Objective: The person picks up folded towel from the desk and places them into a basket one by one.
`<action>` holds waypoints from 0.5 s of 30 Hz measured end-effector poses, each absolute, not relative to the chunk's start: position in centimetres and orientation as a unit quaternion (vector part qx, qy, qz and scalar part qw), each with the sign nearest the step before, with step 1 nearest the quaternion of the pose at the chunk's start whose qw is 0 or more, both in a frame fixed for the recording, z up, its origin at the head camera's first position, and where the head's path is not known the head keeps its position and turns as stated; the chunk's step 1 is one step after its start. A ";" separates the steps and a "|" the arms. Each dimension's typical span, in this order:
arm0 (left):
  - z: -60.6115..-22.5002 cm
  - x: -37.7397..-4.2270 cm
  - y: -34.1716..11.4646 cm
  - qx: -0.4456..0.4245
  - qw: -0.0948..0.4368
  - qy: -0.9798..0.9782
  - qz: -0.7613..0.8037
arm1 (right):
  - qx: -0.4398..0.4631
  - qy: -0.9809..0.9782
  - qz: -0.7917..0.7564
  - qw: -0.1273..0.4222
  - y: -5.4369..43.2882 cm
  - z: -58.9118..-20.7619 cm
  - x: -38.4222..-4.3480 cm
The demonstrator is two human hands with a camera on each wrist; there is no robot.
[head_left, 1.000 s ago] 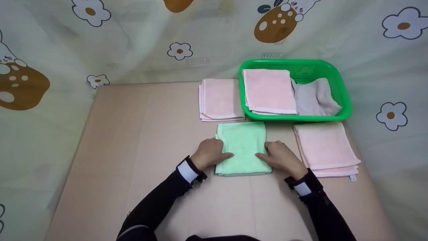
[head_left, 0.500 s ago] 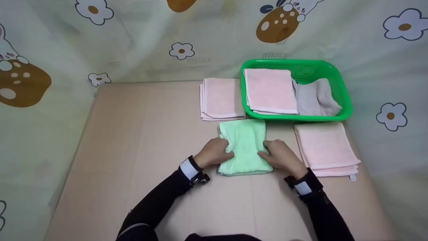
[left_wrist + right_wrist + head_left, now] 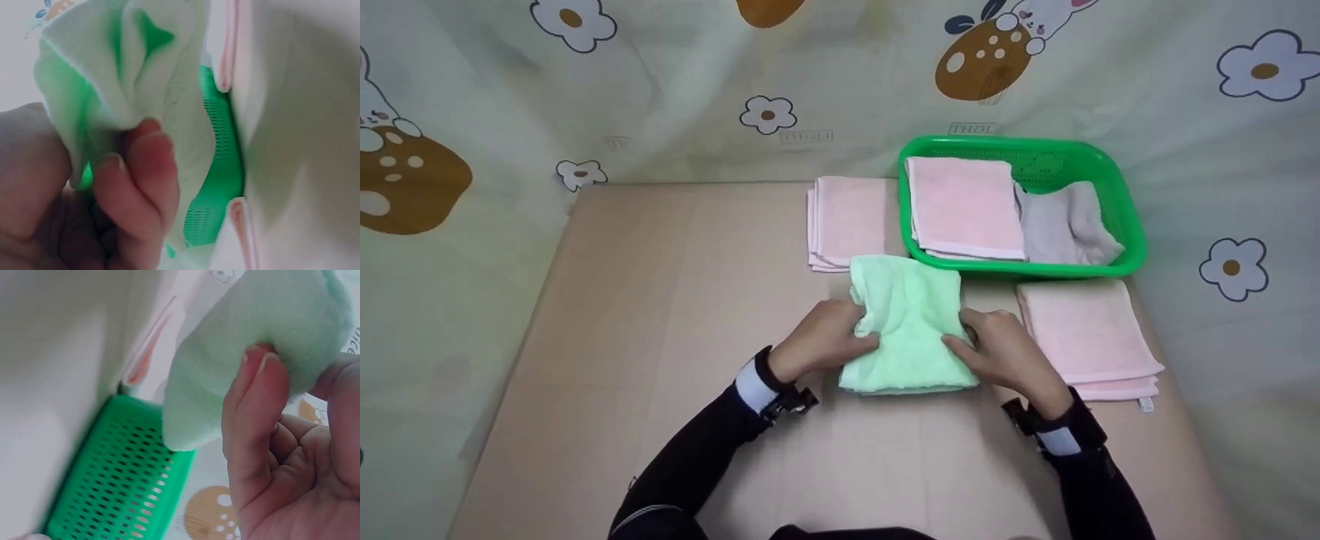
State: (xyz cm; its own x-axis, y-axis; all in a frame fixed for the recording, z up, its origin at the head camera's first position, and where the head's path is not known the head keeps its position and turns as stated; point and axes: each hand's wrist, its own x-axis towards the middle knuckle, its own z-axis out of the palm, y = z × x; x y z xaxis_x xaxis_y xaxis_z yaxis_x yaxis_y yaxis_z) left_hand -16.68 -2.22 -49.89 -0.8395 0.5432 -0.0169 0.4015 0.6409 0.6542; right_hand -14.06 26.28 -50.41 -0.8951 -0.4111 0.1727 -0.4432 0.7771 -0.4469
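Note:
A folded light green towel (image 3: 911,322) is held by its two sides, raised off the table in both wrist views. My left hand (image 3: 825,337) pinches its left edge, thumb on top and fingers curled beneath. On the opposite edge my right hand (image 3: 1005,352) pinches it the same way. The cloth wrinkles between the two thumbs. In the left wrist view the fingertips (image 3: 152,157) press the towel's underside. The right wrist view shows bent fingers (image 3: 261,394) under the towel (image 3: 225,371). Its far edge overlaps the corner of a folded pink towel (image 3: 851,217).
Behind the green towel stands a green plastic basket (image 3: 1132,225). It holds a folded pink towel (image 3: 964,206) and a greyish towel (image 3: 1057,225). Another folded pink towel (image 3: 1095,330) lies right of my right hand. A patterned curtain (image 3: 682,90) hangs behind the table (image 3: 615,337).
The green towel lay flat on the table with my hands at its sides; it has since wrinkled and risen, and its far edge has moved toward the basket.

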 end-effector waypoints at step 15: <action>-45.0 -19.8 1.3 0.300 0.030 0.898 0.322 | 0.214 -0.933 0.253 0.143 29.7 -45.5 -15.1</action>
State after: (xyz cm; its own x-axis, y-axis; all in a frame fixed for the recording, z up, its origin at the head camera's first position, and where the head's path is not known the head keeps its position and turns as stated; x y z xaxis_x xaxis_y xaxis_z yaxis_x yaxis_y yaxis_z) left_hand -19.79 1.32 -44.99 -0.8185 0.5573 0.1397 0.5191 0.6130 0.5956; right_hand -15.12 29.73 -45.46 -0.8676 -0.3260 0.3754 -0.4710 0.7809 -0.4104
